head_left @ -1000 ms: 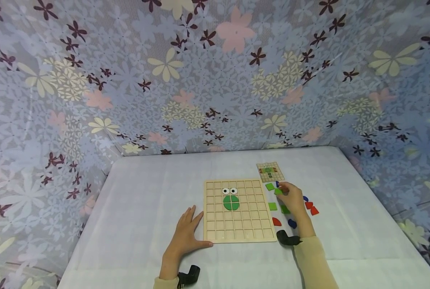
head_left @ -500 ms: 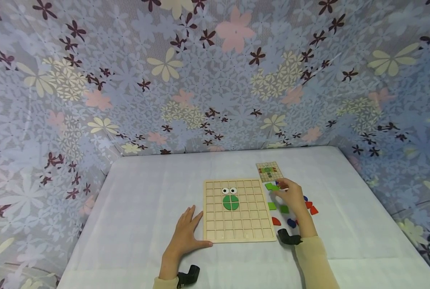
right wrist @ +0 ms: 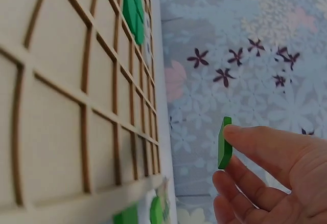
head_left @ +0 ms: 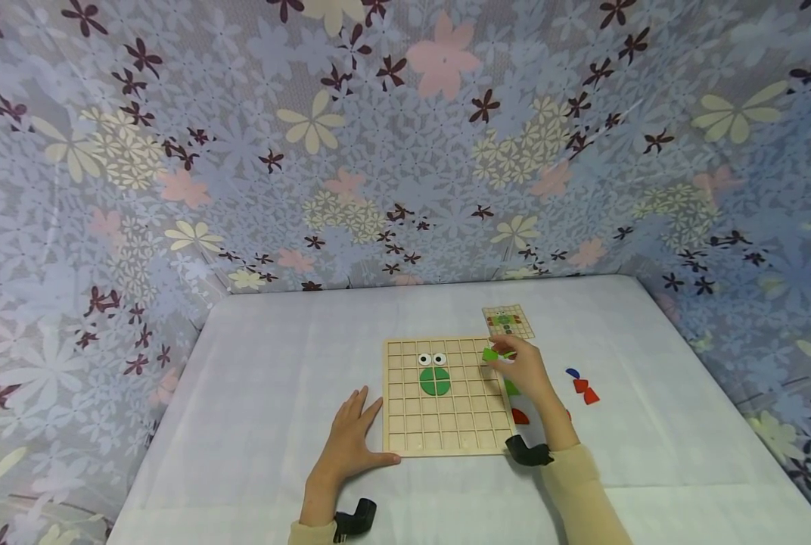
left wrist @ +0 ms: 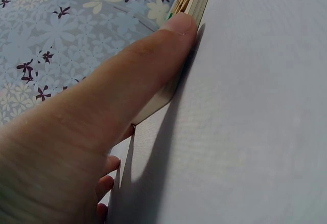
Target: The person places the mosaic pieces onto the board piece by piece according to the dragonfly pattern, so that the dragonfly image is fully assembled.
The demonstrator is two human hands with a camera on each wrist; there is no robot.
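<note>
My right hand [head_left: 526, 371] pinches a light green square tile [right wrist: 223, 144] between thumb and fingertips. In the head view this tile overlaps the upper right of the wooden grid board [head_left: 446, 424]; the right wrist view shows it raised, with the board to its left. The left hand [head_left: 349, 448] lies at the board's near left corner, its fingers spread along the left side and its thumb [left wrist: 179, 27] touching the front edge. On the board sit two eye pieces [head_left: 432, 359] above a green disc [head_left: 435, 381] made of quarter pieces.
Behind the board's right corner lies a small pattern card [head_left: 509, 320]. To the right, red pieces [head_left: 585, 390] and a blue piece [head_left: 573, 373] lie on the white table. A green tile [head_left: 511, 387] and a red quarter piece [head_left: 520, 416] show by the board's right edge, partly covered.
My right hand has moved left from the loose pieces to over the board's upper right, bringing the green tile along. The left hand has stayed in place.
</note>
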